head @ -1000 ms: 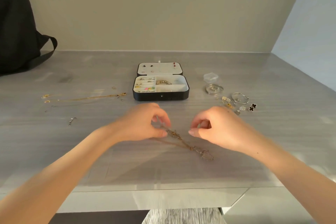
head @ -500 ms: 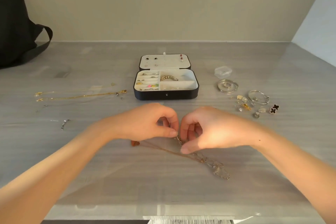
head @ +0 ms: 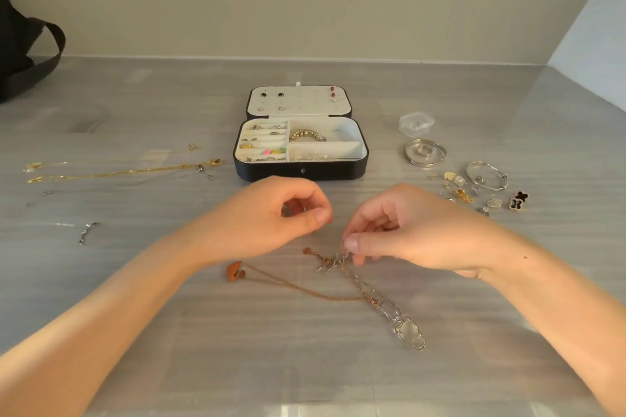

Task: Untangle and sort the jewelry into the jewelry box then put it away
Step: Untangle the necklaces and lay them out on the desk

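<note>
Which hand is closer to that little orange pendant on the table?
Left. The orange pendant lies just beside the wrist of the left hand, on the near side. The right hand is farther off to the right, fingers pinching the tangled chains.

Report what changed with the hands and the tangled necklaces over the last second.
The hands met over the knot, then parted: the left hand drew back leftward, fingers curled; whether it holds a strand is unclear. The right hand now pinches the tangled rose-gold and silver chains at the knot. The silver-framed clear pendant and the open black jewelry box stayed put.
</note>
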Tool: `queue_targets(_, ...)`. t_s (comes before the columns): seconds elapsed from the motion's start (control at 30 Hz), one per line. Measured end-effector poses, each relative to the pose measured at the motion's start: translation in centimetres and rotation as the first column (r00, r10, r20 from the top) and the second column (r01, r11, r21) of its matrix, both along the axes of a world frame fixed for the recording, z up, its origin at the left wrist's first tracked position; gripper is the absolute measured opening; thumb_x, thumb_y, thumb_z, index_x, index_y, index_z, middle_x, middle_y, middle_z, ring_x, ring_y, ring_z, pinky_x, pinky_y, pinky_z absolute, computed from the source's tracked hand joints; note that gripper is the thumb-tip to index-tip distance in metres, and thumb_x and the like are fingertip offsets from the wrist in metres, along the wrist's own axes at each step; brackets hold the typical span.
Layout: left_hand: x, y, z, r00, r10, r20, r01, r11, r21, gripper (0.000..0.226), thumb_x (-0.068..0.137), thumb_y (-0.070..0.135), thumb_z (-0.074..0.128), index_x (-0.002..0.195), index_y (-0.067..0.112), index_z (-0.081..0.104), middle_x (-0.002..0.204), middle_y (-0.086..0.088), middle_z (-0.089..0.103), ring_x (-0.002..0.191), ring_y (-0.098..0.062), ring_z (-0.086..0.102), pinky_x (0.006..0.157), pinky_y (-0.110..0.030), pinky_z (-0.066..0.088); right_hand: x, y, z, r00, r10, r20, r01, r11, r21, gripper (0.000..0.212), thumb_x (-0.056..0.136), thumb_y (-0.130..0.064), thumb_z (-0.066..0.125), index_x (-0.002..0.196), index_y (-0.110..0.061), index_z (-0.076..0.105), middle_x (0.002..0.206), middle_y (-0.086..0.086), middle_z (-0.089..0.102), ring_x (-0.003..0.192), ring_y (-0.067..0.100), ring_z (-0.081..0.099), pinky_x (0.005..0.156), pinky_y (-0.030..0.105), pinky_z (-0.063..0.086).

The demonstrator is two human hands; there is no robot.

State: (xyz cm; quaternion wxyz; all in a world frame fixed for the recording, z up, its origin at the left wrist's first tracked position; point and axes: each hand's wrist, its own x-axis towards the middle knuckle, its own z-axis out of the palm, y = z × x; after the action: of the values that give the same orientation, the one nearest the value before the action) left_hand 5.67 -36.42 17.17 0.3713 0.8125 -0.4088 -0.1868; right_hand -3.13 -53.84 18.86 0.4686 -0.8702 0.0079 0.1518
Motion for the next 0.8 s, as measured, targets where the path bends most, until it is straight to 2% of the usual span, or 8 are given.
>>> queue_targets(0.03,-0.1,0.1,-0.1,1.0,-0.007,-0.001,0.007,1.0,-0.013,0.006,0.082,0.035,0.063,0.082,0.03,0.066,0.081,0.019,0.062,0.073,-0.002,0.055,0.069,-0.014,0.044,0.0,0.0,0.0,1.0,-0.015,-0.011,0.015,0.999,0.03,0.007,0.085,-0.016,0.064,0.079,-0.015,0.068,0.067,-0.005,0.069,0.06,0.001,0.056,0.054,0.011,0.04)
queue_targets(0.1,-0.4,0.2,-0.5,0.998,-0.058,-0.016,0.058,0.998,0.003,0.021,0.068,0.051,0.061,0.084,0.038,0.067,0.087,0.019,0.059,0.084,-0.003,0.056,0.08,-0.019,0.044,0.0,-0.2,0.2,0.999,-0.029,-0.014,0.03,0.997,0.067,0.008,0.084,-0.014,0.063,0.078,-0.014,0.068,0.069,-0.002,0.069,0.061,0.005,0.055,0.054,0.018,0.04)
queue_targets(0.2,-1.0,-0.3,-1.1,0.99,-0.096,0.107,0.085,0.991,0.106,0.027,0.055,0.063,0.056,0.078,0.051,0.057,0.092,0.02,0.055,0.095,-0.002,0.05,0.089,-0.024,0.039,0.2,-0.4,0.4,0.999,-0.046,-0.014,0.048,0.99,0.132,0.012,0.086,-0.009,0.06,0.077,-0.011,0.068,0.074,0.006,0.069,0.065,0.009,0.055,0.055,0.022,0.042)
queue_targets(0.33,-1.4,-0.9,-1.4,0.982,-0.043,0.184,0.029,0.996,0.081,0.025,0.055,0.069,0.054,0.069,0.05,0.059,0.091,0.018,0.058,0.095,-0.002,0.05,0.088,-0.031,0.04,0.4,-0.7,0.5,0.998,-0.046,-0.042,0.055,0.972,0.23,0.017,0.087,-0.006,0.058,0.073,-0.012,0.067,0.073,0.005,0.069,0.066,0.01,0.056,0.055,0.021,0.044)
queue_targets(0.43,-1.3,-0.9,-1.6,0.979,-0.048,0.199,0.035,0.997,0.066,0.035,0.058,0.069,0.052,0.083,0.046,0.063,0.09,0.015,0.06,0.093,-0.004,0.051,0.086,-0.032,0.041,0.5,-0.8,0.4,0.996,-0.054,-0.066,0.072,0.947,0.313,0.016,0.087,-0.005,0.057,0.074,-0.009,0.065,0.07,0.004,0.068,0.063,0.009,0.057,0.055,0.02,0.047)
queue_targets(0.57,-1.2,-0.9,-1.6,0.986,-0.029,0.162,0.023,0.999,0.039,0.022,0.065,0.064,0.051,0.067,0.043,0.06,0.083,0.016,0.061,0.086,-0.005,0.052,0.082,-0.029,0.042,0.6,-1.0,0.2,0.993,-0.095,-0.074,0.116,0.918,0.379,0.014,0.087,-0.002,0.054,0.076,-0.004,0.063,0.074,0.011,0.067,0.064,0.014,0.059,0.056,0.021,0.051)
queue_targets(0.7,-1.2,-0.8,-1.0,1.0,0.01,0.011,-0.009,1.0,-0.019,0.006,0.081,0.034,0.067,0.075,0.033,0.067,0.081,0.012,0.067,0.08,-0.006,0.059,0.079,-0.027,0.047,0.8,-1.1,0.0,0.988,-0.137,-0.064,0.152,0.881,0.449,0.011,0.081,0.002,0.06,0.071,-0.003,0.062,0.075,0.014,0.068,0.065,0.016,0.06,0.056,0.021,0.052)
queue_targets(0.8,-1.3,-0.7,-0.6,0.998,0.006,-0.07,-0.01,0.998,-0.055,0.008,0.086,0.018,0.063,0.079,0.023,0.066,0.082,0.006,0.07,0.076,-0.007,0.061,0.073,-0.022,0.049,0.9,-1.0,0.0,0.983,-0.172,-0.069,0.182,0.84,0.51,0.004,0.064,-0.005,0.056,0.065,-0.003,0.059,0.069,0.014,0.068,0.057,0.015,0.057,0.05,0.021,0.048)
